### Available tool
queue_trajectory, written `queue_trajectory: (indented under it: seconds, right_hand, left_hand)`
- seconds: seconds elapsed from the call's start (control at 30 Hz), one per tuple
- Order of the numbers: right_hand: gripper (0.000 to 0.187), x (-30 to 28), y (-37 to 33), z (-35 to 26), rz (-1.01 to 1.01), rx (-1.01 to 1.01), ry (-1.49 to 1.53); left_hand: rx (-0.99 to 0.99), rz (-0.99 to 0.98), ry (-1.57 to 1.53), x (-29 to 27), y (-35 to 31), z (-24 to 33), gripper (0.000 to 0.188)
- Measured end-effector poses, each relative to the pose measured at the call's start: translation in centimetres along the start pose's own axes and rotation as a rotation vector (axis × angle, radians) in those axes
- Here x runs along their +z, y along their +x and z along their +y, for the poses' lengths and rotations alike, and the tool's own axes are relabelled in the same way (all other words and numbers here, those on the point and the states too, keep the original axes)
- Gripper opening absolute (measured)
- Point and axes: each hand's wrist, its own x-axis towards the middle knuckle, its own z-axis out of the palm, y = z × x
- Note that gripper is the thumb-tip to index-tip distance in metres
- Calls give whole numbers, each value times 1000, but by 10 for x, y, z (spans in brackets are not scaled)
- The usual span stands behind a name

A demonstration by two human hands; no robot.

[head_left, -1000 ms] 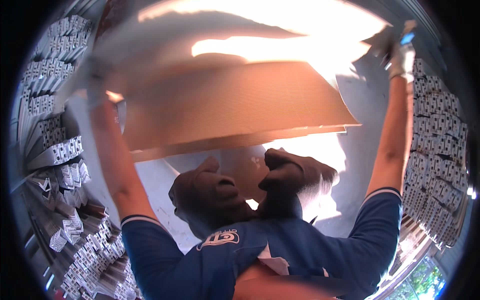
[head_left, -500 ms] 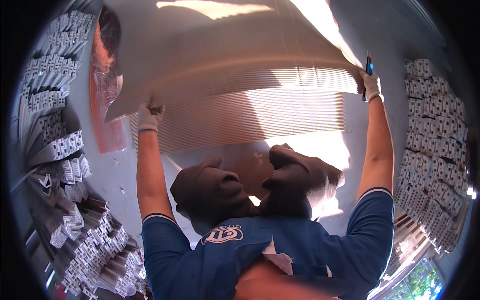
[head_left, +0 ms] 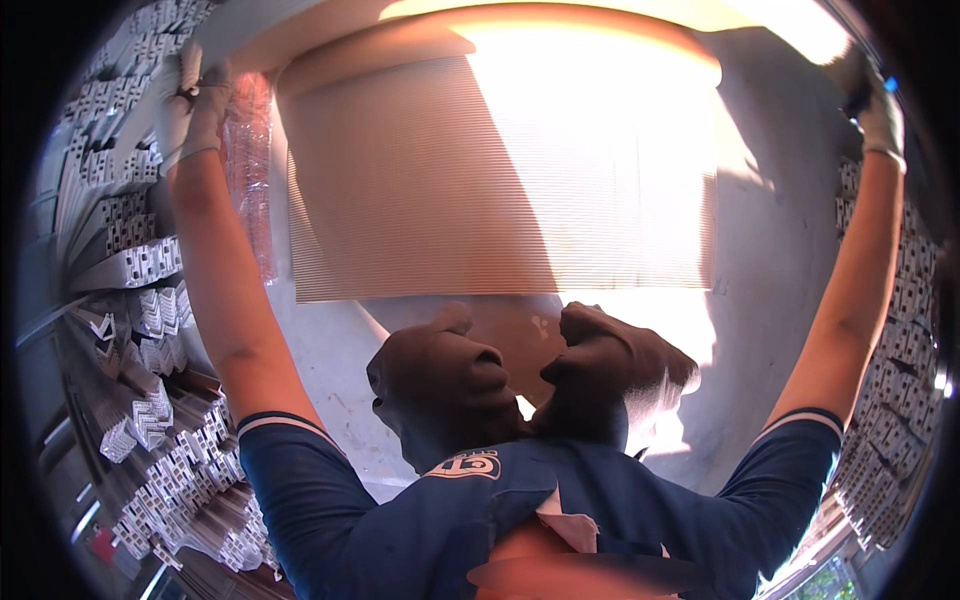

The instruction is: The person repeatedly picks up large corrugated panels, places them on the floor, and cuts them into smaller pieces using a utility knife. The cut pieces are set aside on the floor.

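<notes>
A large, thin brownish sheet [head_left: 305,28] is raised and curves across the far side, its middle washed out by sunlight. My left hand [head_left: 200,112], in a pale glove and blurred, grips its left part at the far left. At the far right my gloved right hand [head_left: 880,122] is closed around a slim blue-and-black utility knife [head_left: 890,85], at the sheet's other end; its fingers are partly in shadow. Between my arms lies a finely ribbed brown panel [head_left: 410,190], flat and half in glare. A rolled-looking fold crosses its far edge.
Stacked metal profiles stand along the left [head_left: 190,490] and the right [head_left: 895,400]. An orange, plastic-wrapped bundle [head_left: 250,180] lies beside my left forearm. My bent knees [head_left: 440,375] are close to the panel's near edge, above a grey floor [head_left: 780,270].
Both hands have moved outward and farther away, carrying the sheet with them. More of the ribbed panel now shows beneath it.
</notes>
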Motion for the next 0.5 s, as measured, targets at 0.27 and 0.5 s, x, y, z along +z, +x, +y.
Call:
queue_trajectory:
  seconds: [0.27, 0.5]
  right_hand:
    - [58, -34, -113, 180, -91, -509, -756]
    - [41, -55, -139, 282, -126, 348, -640]
  left_hand:
    - [-339, 319, 143, -133, -134, -136, 29]
    - [-446, 294, 179, -143, -110, -161, 25]
